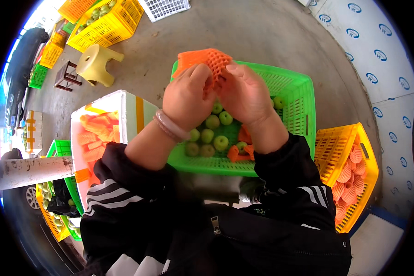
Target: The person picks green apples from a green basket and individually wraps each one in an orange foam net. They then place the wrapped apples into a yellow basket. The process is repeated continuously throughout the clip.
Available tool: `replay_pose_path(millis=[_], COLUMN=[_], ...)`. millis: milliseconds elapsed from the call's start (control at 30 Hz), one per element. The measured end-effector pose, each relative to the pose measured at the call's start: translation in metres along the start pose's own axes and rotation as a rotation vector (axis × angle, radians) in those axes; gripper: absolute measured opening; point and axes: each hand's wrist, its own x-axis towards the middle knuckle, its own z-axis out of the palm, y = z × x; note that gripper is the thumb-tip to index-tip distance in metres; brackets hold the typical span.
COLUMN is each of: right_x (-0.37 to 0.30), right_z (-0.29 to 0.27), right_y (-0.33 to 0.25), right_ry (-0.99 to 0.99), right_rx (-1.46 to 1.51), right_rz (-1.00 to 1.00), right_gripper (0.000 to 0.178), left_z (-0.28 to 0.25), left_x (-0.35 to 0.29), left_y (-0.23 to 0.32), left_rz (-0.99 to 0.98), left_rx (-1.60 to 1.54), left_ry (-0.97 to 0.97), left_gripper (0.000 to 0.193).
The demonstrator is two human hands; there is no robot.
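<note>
My left hand (186,99) is closed on an orange foam fruit net (215,60), raised over the far side of a green plastic crate (308,117). Curled at the net's other side, my right hand (247,96) grips its edge; the fingertips are partly hidden. I cannot tell whether a fruit is inside the net. Below my hands, several green apples (221,143) lie loose in the crate. More orange foam nets (237,154) are among them, near my right forearm.
Left of the crate stands a white foam box (129,115) of orange nets (94,140). To the right, a yellow crate (325,149) holds netted fruit (351,181). Farther off are a yellow stool (94,64), a yellow crate of fruit (119,23) and a white crate (166,8). A post (37,172) juts in at left.
</note>
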Motion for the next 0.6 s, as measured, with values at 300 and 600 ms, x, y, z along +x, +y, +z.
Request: replay_pose_path(millis=[300, 600], right_x=[0.011, -0.112], right_z=[-0.032, -0.222], right_y=[0.016, 0.096], right_ry=[-0.09, -0.87], right_rx=[-0.269, -2.405], right_rz=[0.12, 1.125], right_gripper=[0.032, 0.048], left_z=[-0.008, -0.04], left_x=[-0.006, -0.007], left_y=[0.01, 0.029], left_rz=[0.079, -0.041], left_rx=[-0.105, -0.346], left_ry=[-0.043, -0.187], left_gripper=[0.029, 0.012])
